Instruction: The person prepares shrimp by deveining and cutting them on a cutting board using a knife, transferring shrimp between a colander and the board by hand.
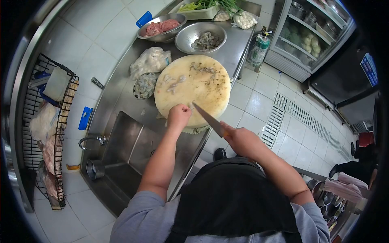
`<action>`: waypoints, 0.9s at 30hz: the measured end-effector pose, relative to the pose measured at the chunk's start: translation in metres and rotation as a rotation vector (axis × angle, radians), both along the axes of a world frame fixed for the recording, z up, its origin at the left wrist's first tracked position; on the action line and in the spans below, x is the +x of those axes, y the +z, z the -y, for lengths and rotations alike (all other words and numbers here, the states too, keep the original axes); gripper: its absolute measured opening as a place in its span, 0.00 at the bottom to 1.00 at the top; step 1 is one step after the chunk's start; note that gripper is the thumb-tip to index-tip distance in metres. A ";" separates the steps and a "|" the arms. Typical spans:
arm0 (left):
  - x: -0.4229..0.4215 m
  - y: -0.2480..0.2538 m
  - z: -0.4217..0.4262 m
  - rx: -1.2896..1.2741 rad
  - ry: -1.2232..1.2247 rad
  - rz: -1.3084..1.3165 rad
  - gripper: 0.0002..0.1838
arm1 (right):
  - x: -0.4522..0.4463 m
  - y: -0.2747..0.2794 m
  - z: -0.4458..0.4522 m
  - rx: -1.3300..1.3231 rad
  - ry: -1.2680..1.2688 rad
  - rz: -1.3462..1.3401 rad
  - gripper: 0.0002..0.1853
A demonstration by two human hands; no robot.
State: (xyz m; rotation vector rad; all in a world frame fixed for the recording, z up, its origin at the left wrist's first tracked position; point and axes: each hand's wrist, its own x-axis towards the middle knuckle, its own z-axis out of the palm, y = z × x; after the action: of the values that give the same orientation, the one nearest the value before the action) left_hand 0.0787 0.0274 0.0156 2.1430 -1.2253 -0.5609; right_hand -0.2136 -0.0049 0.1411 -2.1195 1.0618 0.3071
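A knife (210, 120) is in my right hand (244, 142), its blade angled over the near edge of a round cutting board (190, 91). The tip ends just beside the fingers of my left hand (178, 116), which are pinched together at the board's front. A small greyish shrimp (190, 105) shows at those fingertips, partly hidden. Other peeled shrimp (176, 84) lie on the board's left half, with dark residue scattered at upper right. Behind the board, a steel colander bowl (183, 39) holds more shrimp. A bag of shrimp (145, 86) rests left of the board.
A bowl of raw meat (139, 35) and a tray of green vegetables (208, 14) stand at the back. The sink (121, 152) is at left, below a wire rack (60, 121). A fire extinguisher (259, 48) and a glass-door fridge (279, 56) are at right. Another person's dark shoe (334, 171) shows far right.
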 end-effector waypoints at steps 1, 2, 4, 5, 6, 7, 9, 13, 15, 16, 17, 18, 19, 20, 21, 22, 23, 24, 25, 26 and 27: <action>0.000 0.001 -0.001 0.028 0.001 0.025 0.10 | 0.003 -0.009 0.001 -0.031 0.034 -0.014 0.29; 0.000 0.002 -0.001 0.055 0.004 0.050 0.10 | 0.005 -0.014 0.003 -0.062 0.069 -0.028 0.29; 0.003 0.001 -0.005 0.066 0.011 0.053 0.11 | 0.010 -0.006 0.009 -0.099 0.055 -0.057 0.29; 0.004 0.001 -0.008 0.079 0.018 0.055 0.12 | 0.012 -0.004 0.012 -0.133 0.040 -0.086 0.29; 0.005 0.003 -0.012 0.079 0.020 0.057 0.12 | 0.013 -0.005 0.013 -0.164 0.059 -0.104 0.30; 0.006 0.005 -0.016 0.073 0.016 0.047 0.12 | 0.014 -0.004 0.012 -0.165 0.059 -0.103 0.30; 0.007 0.006 -0.020 0.065 0.014 0.034 0.12 | 0.014 -0.003 0.007 -0.236 0.062 -0.111 0.29; 0.013 0.007 -0.030 0.008 0.022 0.003 0.11 | 0.019 -0.005 0.003 -0.159 0.205 -0.086 0.29; 0.014 0.011 -0.031 -0.006 0.006 -0.004 0.10 | 0.018 -0.016 0.014 -0.227 0.137 -0.063 0.29; 0.017 0.014 -0.033 -0.008 0.001 -0.009 0.10 | 0.017 -0.015 0.018 -0.232 0.142 -0.064 0.29; 0.020 0.018 -0.035 -0.010 -0.004 -0.014 0.09 | 0.016 -0.014 0.022 -0.258 0.097 -0.112 0.30; 0.026 0.023 -0.034 -0.017 0.006 -0.011 0.09 | 0.017 -0.012 0.027 -0.287 0.053 -0.158 0.32; 0.035 0.029 -0.034 -0.024 0.039 0.017 0.09 | 0.018 -0.007 0.027 -0.296 0.064 -0.151 0.32; 0.045 0.036 -0.034 -0.029 0.074 0.045 0.09 | 0.017 0.000 0.023 -0.311 0.052 -0.153 0.31; 0.058 0.045 -0.032 -0.034 0.089 0.050 0.09 | 0.016 0.003 0.018 -0.325 0.041 -0.156 0.31; 0.075 0.055 -0.026 -0.058 0.155 0.127 0.09 | 0.014 0.000 0.015 -0.299 0.057 -0.107 0.31; 0.094 0.064 -0.018 -0.082 0.219 0.204 0.09 | 0.013 0.001 0.014 -0.305 0.068 -0.103 0.31; 0.115 0.066 -0.009 -0.119 0.239 0.295 0.09 | 0.010 0.004 0.014 -0.067 0.016 -0.055 0.31; 0.138 0.065 0.002 -0.155 0.258 0.384 0.10 | 0.003 0.004 0.014 0.171 -0.038 -0.012 0.31; 0.160 0.065 0.015 -0.132 0.267 0.433 0.10 | -0.005 -0.011 0.016 0.157 -0.066 0.082 0.31; 0.180 0.063 0.027 -0.111 0.279 0.481 0.10 | -0.013 -0.026 0.018 0.142 -0.088 0.176 0.32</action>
State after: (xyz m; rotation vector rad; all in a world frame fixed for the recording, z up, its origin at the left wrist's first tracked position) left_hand 0.2590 0.0002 0.0783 2.3732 -1.1291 0.1507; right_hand -0.2270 -0.0225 0.1156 -1.9293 0.9969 0.1465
